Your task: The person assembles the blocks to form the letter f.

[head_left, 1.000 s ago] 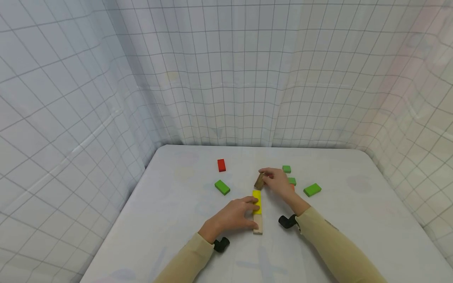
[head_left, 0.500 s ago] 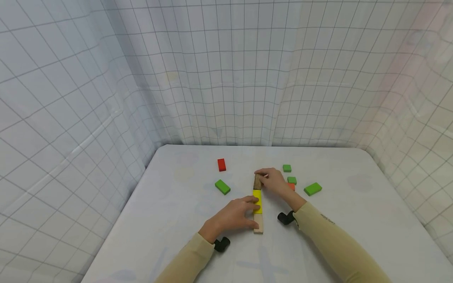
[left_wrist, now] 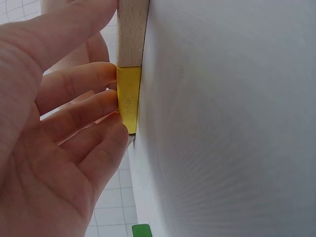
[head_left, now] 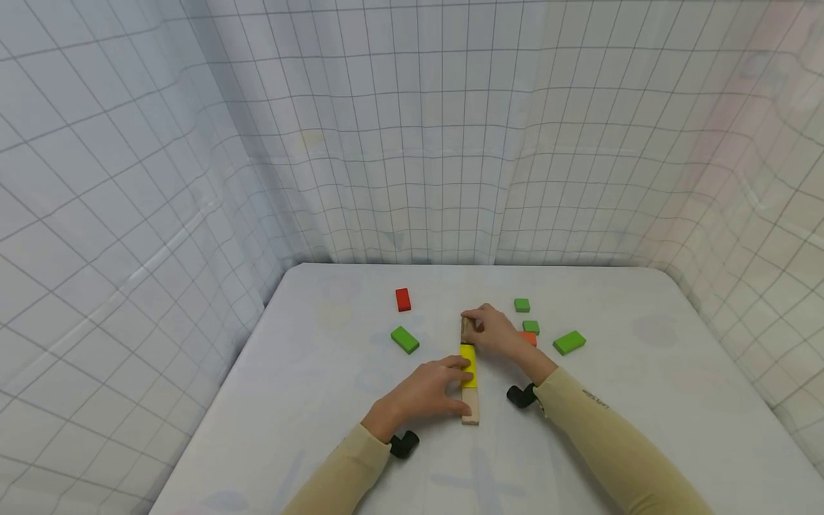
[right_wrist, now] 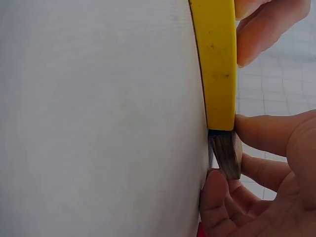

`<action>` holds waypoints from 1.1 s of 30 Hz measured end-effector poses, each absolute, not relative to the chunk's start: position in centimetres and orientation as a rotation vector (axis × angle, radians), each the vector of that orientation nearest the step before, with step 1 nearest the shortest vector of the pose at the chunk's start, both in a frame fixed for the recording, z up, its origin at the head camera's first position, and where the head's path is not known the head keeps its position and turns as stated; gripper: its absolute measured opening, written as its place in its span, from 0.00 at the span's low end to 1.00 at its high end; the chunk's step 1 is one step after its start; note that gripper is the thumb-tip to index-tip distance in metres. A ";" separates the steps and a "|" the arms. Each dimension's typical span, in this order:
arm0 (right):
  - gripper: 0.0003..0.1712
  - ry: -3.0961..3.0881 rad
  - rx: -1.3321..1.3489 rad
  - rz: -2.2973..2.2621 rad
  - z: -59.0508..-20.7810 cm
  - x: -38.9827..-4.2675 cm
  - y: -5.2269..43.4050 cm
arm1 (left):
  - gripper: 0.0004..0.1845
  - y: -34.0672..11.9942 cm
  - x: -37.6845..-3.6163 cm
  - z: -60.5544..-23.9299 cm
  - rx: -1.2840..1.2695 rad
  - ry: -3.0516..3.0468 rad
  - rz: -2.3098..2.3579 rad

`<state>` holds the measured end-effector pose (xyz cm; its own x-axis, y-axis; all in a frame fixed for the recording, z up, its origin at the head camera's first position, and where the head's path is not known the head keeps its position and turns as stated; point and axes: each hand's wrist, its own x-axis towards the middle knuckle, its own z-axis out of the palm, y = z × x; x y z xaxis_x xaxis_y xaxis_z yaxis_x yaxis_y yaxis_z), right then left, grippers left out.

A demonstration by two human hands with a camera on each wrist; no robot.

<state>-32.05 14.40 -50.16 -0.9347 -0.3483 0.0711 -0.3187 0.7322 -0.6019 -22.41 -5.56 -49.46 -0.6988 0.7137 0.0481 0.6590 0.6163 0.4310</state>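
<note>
Three rectangular blocks lie end to end in the head view: a pale wooden block (head_left: 471, 398) nearest me, a yellow block (head_left: 467, 350) in the middle and a dark brown wooden block (head_left: 466, 329) at the far end. My left hand (head_left: 423, 390) rests against this row, fingertips on the yellow block and thumb on the pale one. The right hand (head_left: 498, 335) pinches the brown block by its far part. Seen from the right wrist, the brown block (right_wrist: 227, 154) meets the end of the yellow block (right_wrist: 216, 74) and looks slightly tilted.
A red block (head_left: 403, 300) and a green block (head_left: 405, 340) lie to the left on the white table (head_left: 309, 400). Right of the row are two small green blocks (head_left: 522, 305), an orange-red block (head_left: 530, 338) partly behind the right wrist, and a longer green block (head_left: 569, 342). Checked curtains (head_left: 418, 143) surround the table.
My right hand has moved slightly left and swung the brown block from a slant into line with the yellow one, closing the gap. The left hand has stayed in place.
</note>
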 end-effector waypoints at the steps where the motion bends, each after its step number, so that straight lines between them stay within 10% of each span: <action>1: 0.27 2.877 -0.573 -0.977 -50.2 -32.0 14.5 | 0.33 -5.6 -22.4 -49.5 1.157 2.708 0.643; 33: 0.30 2.793 -0.720 -0.991 -50.2 -31.2 15.1 | 0.32 -5.4 -22.2 -49.2 1.139 2.710 0.629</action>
<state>-31.21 15.15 -50.23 -0.8846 -0.4612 0.0691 -0.4016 0.6780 -0.6157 -22.20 -5.42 -49.19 -0.7050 0.7083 0.0362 0.6518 0.6270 0.4266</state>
